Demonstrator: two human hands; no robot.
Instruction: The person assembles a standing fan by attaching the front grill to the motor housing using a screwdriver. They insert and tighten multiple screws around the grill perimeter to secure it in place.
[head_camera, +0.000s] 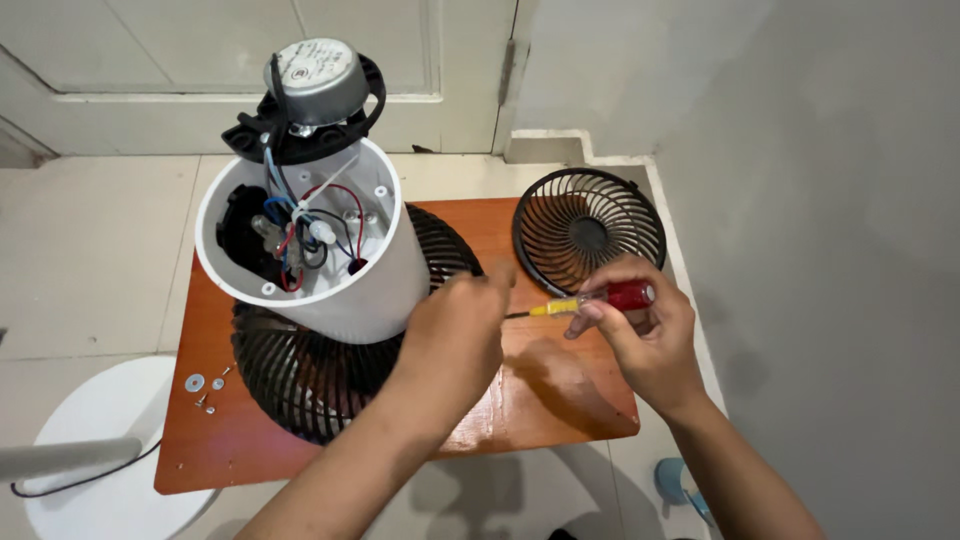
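I work on a low table (560, 400) of glossy reddish-brown wood, standing on pale floor tiles (90, 240) in a corner between a white panelled door (250, 50) and a grey plastered wall (830, 200). A round black fan cage (300, 380) of thin curved ribs lies flat near the table's left half, and a smooth white plastic motor housing (350, 290) rises from it, tilted, its open end up and showing red, blue and black wires (300, 225). A silver metal motor (318, 75) on a black bracket sits on the housing's far rim. A smaller black ribbed grille (590, 228) leans at the far right corner. My left hand (455, 335) rests against the housing's right side, fingers curled; I cannot tell if it grips anything. My right hand (645, 335) holds a screwdriver (595, 300) with a translucent red-and-yellow handle, its long axis nearly level, the tip pointing left toward my left hand, above the table's right half. Small screws and washers (205, 390) lie near the left edge.
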